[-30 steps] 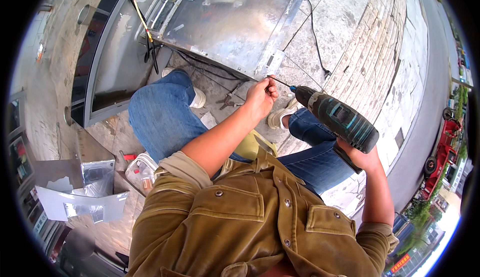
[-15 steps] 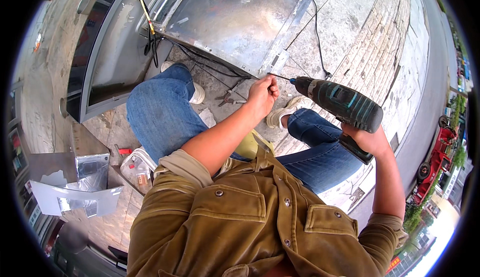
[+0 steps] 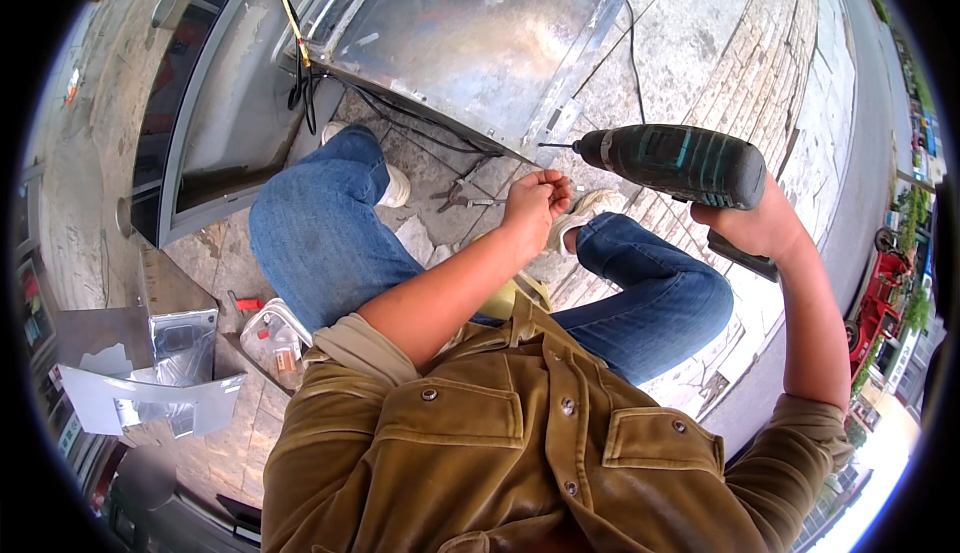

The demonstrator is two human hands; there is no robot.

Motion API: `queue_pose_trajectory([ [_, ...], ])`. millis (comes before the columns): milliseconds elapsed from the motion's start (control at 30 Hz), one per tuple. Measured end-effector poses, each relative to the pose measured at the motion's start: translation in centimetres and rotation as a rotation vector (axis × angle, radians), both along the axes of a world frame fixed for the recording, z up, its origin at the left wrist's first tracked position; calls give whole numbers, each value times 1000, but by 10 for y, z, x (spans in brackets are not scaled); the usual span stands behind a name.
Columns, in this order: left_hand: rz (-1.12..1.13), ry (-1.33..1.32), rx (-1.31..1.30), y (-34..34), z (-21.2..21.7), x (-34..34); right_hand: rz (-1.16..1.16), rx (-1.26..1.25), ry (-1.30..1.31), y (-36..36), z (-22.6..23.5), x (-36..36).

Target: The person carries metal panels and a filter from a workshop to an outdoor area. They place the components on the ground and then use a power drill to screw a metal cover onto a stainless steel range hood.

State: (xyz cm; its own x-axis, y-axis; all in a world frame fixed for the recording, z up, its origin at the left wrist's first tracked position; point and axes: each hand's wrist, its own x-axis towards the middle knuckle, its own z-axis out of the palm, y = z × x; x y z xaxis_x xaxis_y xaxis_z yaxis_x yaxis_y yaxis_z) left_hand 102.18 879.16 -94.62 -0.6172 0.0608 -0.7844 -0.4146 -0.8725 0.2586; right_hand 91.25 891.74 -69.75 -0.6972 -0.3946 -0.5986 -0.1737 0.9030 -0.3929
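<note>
Although the drill (image 3: 680, 165) lies in plain view, we see little of how the right hand (image 3: 757, 223) holds it: the hand is wrapped around the handle, and most of its fingers are hidden behind the tool. The bit (image 3: 556, 145) points left, over the near right corner of the metal panel (image 3: 460, 43); whether its tip touches anything, we cannot tell. Just below the bit, the left hand (image 3: 538, 208) has its fingers curled in toward the thumb. We cannot make out whether they pinch something small or simply press together.

Our view of the panel is cut off at the top, and glare washes out part of its surface. Black wires (image 3: 420, 138) run along its near edge, partly lost beneath it. A black cable (image 3: 634, 63) drops out of sight behind the drill. Pliers (image 3: 458, 196) lie on the floor near the left hand, which covers part of a shoe (image 3: 598, 208). We find a yellow thing (image 3: 503, 303) mostly hidden by the jacket (image 3: 560, 433) and forearm, its kind unclear. A knee overlaps the clear tub (image 3: 275, 348).
</note>
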Motion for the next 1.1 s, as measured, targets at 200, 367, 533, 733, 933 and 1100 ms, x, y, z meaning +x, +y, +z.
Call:
queue_pose_trajectory([
  [200,-29,70,48,-1,4,2,53,30,20,-2,-2,0],
  [367,-80,132,47,-2,7,3,64,-26,50,4,-9,2],
  [533,-99,127,-4,-4,14,5,128,-61,131,9,-11,10],
  [733,-4,156,-148,-28,5,-4,-248,-257,90,66,-32,49],
  [933,18,257,-99,-57,4,-17,-803,-603,26,126,-36,111],
  [1100,-31,434,132,-48,28,-23,-901,-721,-81,134,-30,133],
])
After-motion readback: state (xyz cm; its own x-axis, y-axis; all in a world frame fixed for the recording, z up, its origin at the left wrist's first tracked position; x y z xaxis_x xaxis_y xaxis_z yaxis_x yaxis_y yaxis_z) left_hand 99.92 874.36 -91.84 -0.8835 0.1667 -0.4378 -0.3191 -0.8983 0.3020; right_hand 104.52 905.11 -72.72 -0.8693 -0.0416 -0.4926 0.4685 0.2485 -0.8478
